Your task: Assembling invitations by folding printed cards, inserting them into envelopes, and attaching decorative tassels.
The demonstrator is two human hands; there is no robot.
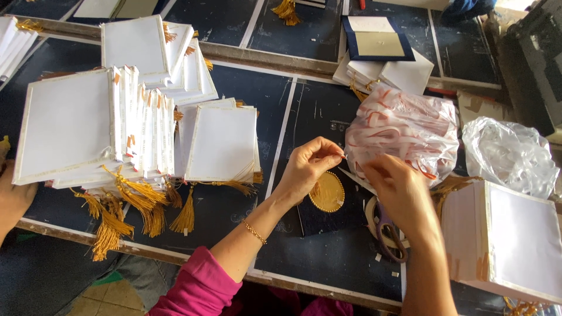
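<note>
1. Left hand (307, 167): raised above the middle of the desk (234, 105), thumb and forefinger pinched narrow on a thin pale strip; strip too small to identify further. Gold bracelet (255, 232) on the wrist, pink sleeve (196, 287) at the forearm.
2. Right hand (401, 190): just right of the left, back toward the camera, fingers curled at the lower edge of the plastic bag (404, 126). Fingertips hidden; cannot tell whether gripping the strip, the bag or nothing.
3. Plastic bag: clear, filled with red-and-white strips, right of desk centre, touching the right hand from above.
4. Dark blue card with round gold emblem (326, 192): flat on the desk directly beneath both hands, toward the near edge.
5. Scissors (389, 231): under the right wrist, partly hidden, beside a tape roll (370, 212).
6. Stacks of white cards with gold tassels (117, 123): left half of the desk, fanned and overlapping, tassels hanging toward the near edge.
7. Separate stack of white cards (506, 240): near right corner.
8. Crumpled clear plastic (509, 152): right edge, behind that stack.
9. Open blue folder with cream insert (374, 41): far edge, behind the bag.
10. Another person's hand (14, 196): at the left edge, touching the big stack.
</note>
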